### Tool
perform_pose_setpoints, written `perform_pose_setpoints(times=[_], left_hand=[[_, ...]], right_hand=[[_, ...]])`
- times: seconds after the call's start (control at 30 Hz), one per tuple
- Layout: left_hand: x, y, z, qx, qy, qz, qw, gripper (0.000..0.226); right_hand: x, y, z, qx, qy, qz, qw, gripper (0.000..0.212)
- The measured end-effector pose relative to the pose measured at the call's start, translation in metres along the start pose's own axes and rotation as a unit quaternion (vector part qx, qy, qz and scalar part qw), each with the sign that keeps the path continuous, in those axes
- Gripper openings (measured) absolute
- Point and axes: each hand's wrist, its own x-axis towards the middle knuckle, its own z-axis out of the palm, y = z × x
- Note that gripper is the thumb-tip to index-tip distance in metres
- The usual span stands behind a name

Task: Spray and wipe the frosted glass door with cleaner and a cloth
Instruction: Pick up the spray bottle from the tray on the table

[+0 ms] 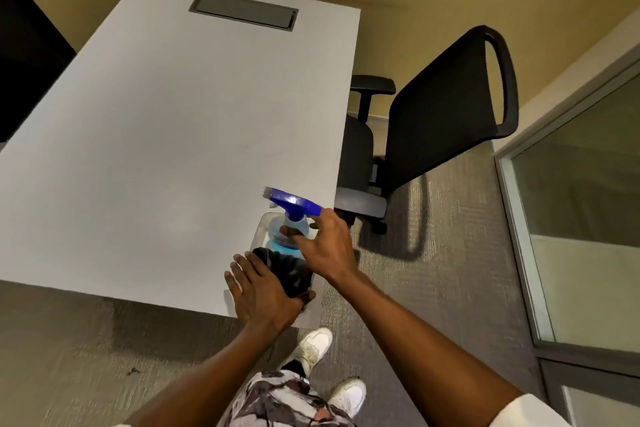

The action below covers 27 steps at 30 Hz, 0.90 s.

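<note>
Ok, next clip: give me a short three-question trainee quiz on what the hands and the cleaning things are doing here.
1. Multiple choice: what does the right hand grip? A) a mop B) the spray bottle C) a bucket
2. True or false: the black cloth under the left hand lies on the floor.
3. Fill in: the bottle's trigger head is ____ in colour.

Key: 1 B. 2 False: it lies on the white table, near the corner. 3 Blue.
</note>
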Motion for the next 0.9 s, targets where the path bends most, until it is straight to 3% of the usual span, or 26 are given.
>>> perform_pose_setpoints(times=[0.2,0.43,0.63,0.8,0.9], left_hand=[[-0.005,0.011,-0.008,-0.065,0.029,0.051,0.996,0.161],[-0.025,0.075,-0.032,-0.216,0.086,0.217,0.948,0.130],[-0.052,0.130,-0.042,-0.279,0.068,0.319,0.903,0.100],[-0.080,0.171,-0.032,-0.285,-0.029,0.406,0.868,0.101],[-0.102,0.201,-0.028,-0.271,-0.068,0.477,0.833,0.102]], right_hand=[[-0.015,-0.002,-0.038,0.063,0.077,-0.005,0.995,0.065],[-0.041,0.008,-0.099,0.095,0.163,-0.011,0.982,0.047],[-0.075,0.026,-0.153,0.117,0.236,-0.007,0.965,0.031],[-0.116,0.042,-0.201,0.163,0.339,0.032,0.926,0.023],[-0.143,0.058,-0.230,0.224,0.407,0.051,0.884,0.021]])
